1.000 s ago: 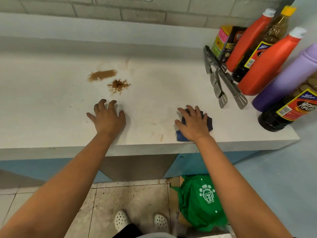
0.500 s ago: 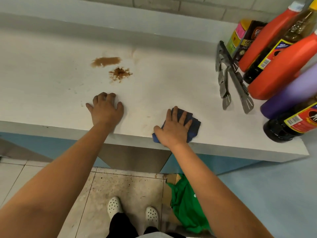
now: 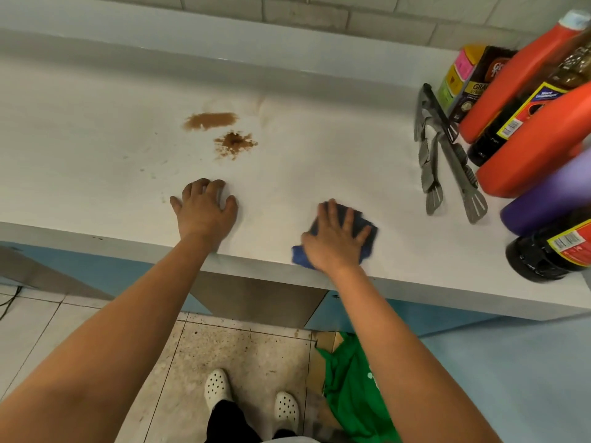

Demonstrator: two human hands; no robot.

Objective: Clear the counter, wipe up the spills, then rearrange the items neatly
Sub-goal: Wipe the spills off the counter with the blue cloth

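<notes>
**Cloth back near the front edge, spills not yet reached**

Wiping with the dark blue cloth (image 3: 364, 230) under the right hand (image 3: 334, 239), fingers spread flat and pressing rather than gripping. Shifted leftward along the white counter (image 3: 96, 161) compared with a second ago, when the cloth sat closer to the tongs; since half a second ago, hardly any change, one corner overhanging the front edge. Left hand (image 3: 204, 207) planted on the counter just as before, fingers a little bent, holding nothing, apparently bracing. Hands apart, well separated.

Two brown spills unchanged: a smeared patch (image 3: 211, 120) and a powdery heap (image 3: 235, 142) just in front of it, both beyond the left hand and well clear of the cloth. Faint yellowish marks near the cloth, probably the present target.

Clearing seemingly done: metal tongs (image 3: 447, 155) and sauce bottles (image 3: 524, 145) bunched at the right end. Main wiping still ahead, likely a reach forward and left; rearranging afterward.
</notes>
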